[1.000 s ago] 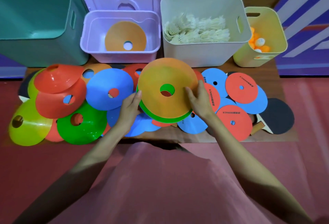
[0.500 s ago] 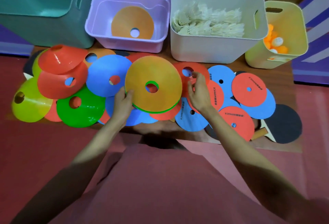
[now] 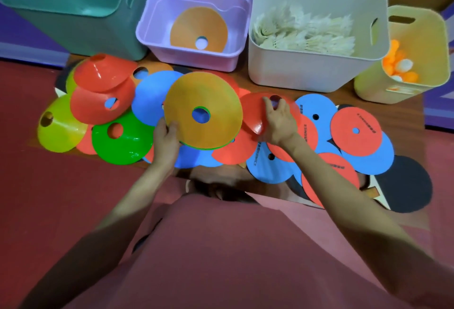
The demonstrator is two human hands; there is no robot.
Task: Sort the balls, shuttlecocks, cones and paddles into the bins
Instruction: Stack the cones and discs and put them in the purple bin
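Observation:
My left hand (image 3: 165, 138) grips the near-left rim of an orange cone (image 3: 216, 102) stacked on a green one, held above the pile. My right hand (image 3: 278, 122) grips a red cone (image 3: 254, 112) just right of it, fingers at its centre hole, its near edge lifted. Several more cones lie on the left: red (image 3: 98, 73), yellow (image 3: 59, 127), green (image 3: 122, 141), blue (image 3: 152, 92). Flat red and blue discs (image 3: 356, 132) and a black paddle (image 3: 405, 183) lie on the right. The purple bin (image 3: 152, 21) holds one orange cone (image 3: 199, 28).
A teal bin (image 3: 73, 6) stands at the back left. The white bin (image 3: 307, 68) holds shuttlecocks (image 3: 302, 33). A yellow bin (image 3: 417, 87) at the right holds orange and white balls (image 3: 398, 68). Everything sits on a brown board (image 3: 344, 97) over red floor.
My right hand let go of the orange cone stack and took hold of the red cone to its right. My left hand carried the stack slightly left and toward the bins.

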